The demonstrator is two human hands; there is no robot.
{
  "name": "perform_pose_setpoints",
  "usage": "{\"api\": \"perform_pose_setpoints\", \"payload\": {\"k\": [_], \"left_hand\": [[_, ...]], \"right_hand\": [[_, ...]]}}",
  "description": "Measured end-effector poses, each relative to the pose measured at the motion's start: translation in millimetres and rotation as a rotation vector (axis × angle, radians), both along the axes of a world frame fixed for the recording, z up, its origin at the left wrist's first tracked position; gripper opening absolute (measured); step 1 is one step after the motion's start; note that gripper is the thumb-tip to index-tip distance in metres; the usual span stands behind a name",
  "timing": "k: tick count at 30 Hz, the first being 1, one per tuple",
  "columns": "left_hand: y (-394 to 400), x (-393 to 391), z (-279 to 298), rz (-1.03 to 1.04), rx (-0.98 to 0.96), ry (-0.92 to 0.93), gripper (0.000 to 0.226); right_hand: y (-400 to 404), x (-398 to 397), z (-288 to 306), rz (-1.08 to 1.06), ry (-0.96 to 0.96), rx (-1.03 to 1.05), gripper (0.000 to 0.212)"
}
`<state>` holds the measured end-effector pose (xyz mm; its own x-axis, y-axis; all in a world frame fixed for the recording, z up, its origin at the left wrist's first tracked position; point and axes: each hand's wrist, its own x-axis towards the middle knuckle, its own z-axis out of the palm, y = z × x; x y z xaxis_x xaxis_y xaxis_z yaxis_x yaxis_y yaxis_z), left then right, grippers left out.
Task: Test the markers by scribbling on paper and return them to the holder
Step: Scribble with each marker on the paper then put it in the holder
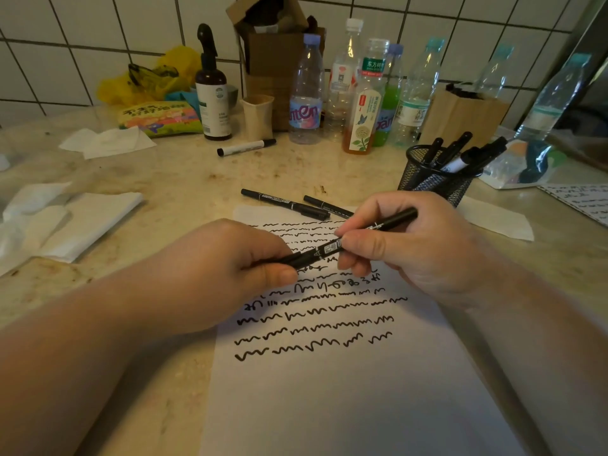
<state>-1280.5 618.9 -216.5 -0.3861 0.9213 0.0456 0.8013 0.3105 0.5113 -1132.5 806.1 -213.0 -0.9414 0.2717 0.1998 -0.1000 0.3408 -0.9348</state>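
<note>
A black marker (pixel 324 251) hangs slanted over a white sheet of paper (pixel 345 390) covered in rows of black scribbles. My left hand (pixel 214 274) grips its lower left end, which is hidden in the fingers. My right hand (pixel 414 245) pinches the barrel near the middle, and the upper end sticks out past the fingers. Two more black markers (pixel 283 204) (pixel 325 205) lie at the paper's top edge. A white marker with black caps (pixel 245 147) lies farther back. The black mesh holder (pixel 431 181) at the right holds several markers.
Plastic bottles (pixel 306 93) stand in a row at the back by the tiled wall, with a dark spray bottle (pixel 212 90), a cardboard box (pixel 273 54) and a paper cup (pixel 258 116). Crumpled tissues (pixel 65 218) lie at the left. Another scribbled sheet (pixel 585 199) lies at the far right.
</note>
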Motion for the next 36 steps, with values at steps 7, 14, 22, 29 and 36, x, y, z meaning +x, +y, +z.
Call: {"api": "perform_pose_setpoints", "payload": {"k": [7, 14, 22, 29, 36], "left_hand": [[3, -5, 4, 0.103, 0.103, -0.072, 0.047], [0, -7, -2, 0.083, 0.047, 0.051, 0.043], [0, -10, -4, 0.074, 0.056, 0.049, 0.026], [1, -9, -5, 0.066, 0.047, 0.044, 0.02], [1, -11, -7, 0.067, -0.002, 0.077, 0.017]], "right_hand": [[8, 3, 7, -0.086, 0.182, -0.126, 0.018], [37, 12, 16, -0.894, 0.445, -0.013, 0.014], [39, 9, 16, -1.048, 0.175, 0.265, 0.018], [13, 12, 29, -0.932, 0.32, 0.398, 0.036], [-20, -29, 44, -0.31, -0.407, 0.856, 0.012]]}}
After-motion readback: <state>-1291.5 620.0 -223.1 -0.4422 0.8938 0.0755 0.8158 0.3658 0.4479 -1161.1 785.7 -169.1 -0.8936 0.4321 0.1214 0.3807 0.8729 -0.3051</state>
